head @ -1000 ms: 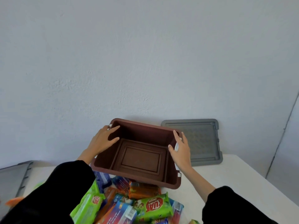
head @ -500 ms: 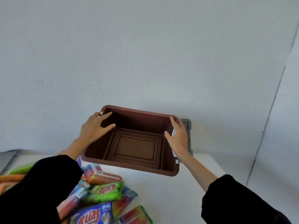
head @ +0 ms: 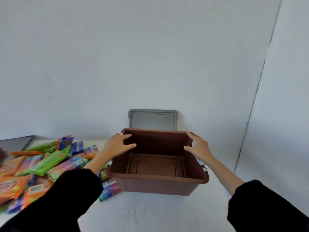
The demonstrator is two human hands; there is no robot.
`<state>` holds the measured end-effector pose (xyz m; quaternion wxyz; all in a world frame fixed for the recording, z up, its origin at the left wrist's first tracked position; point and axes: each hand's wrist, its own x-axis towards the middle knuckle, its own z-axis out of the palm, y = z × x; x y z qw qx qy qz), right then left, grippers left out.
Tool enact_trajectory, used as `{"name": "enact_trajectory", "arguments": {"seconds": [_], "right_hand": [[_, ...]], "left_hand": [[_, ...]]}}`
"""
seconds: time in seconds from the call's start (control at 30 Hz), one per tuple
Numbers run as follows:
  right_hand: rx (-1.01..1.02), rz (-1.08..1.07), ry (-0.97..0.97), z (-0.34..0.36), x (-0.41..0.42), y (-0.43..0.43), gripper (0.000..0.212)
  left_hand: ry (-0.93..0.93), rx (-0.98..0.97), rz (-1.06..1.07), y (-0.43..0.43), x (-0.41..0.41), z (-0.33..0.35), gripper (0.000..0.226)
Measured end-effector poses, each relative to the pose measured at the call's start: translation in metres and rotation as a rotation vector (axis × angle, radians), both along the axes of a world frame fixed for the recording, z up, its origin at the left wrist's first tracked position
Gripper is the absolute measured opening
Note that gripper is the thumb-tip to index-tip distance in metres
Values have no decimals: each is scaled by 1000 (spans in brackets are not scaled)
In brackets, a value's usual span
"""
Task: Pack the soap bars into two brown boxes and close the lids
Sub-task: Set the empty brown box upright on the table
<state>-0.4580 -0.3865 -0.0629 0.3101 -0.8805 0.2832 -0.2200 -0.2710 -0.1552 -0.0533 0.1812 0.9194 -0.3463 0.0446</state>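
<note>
Holds the brown box (head: 157, 181) by its two side walls, with the left hand (head: 117, 145) over the left rim and the right hand (head: 199, 148) over the right rim. Clamps each wall between a thumb inside and the palm outside, fingers spread rather than fisted. Probable purpose of the two-sided hold: a level, square box during positioning as a packing station.

Sits at the middle of the table (head: 150, 215), just right of the soap bars (head: 41, 164), near enough for short transfers. Meets one packet at the lower left corner. Cannot tell whether resting on the table or held just above it.

Directly behind the box, leaning upright against the room wall (head: 150, 56): the grey lid (head: 153, 119), presumably parked within reach for closing. At the far left edge, partly cut off: a grey panel (head: 15, 143), possibly another lid.

Box appearance: rectangular, rigid brown plastic, tapered walls, rolled rim, stepped rectangular panel in the floor, pale fittings at the side rims. Contains nothing yet, so packing of this box is judged not begun.
</note>
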Motion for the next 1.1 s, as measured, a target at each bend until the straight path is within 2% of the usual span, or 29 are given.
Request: {"name": "enact_trajectory", "arguments": {"seconds": [0.23, 0.33, 0.63, 0.8, 0.93, 1.1], "right_hand": [[81, 57, 158, -13, -25, 13, 73], [80, 61, 168, -14, -29, 18, 76], [36, 31, 257, -13, -54, 20, 85], [45, -1, 281, -22, -61, 20, 85], [18, 13, 318, -26, -60, 17, 88], [-47, -32, 346, -32, -54, 14, 87]], "left_hand": [[106, 104, 9, 21, -33, -16, 62], [106, 101, 18, 28, -40, -22, 60], [113, 165, -49, 24, -57, -33, 57], [61, 307, -58, 19, -59, -39, 59], [99, 398, -111, 20, -58, -34, 63], [116, 411, -115, 22, -61, -35, 70]]}}
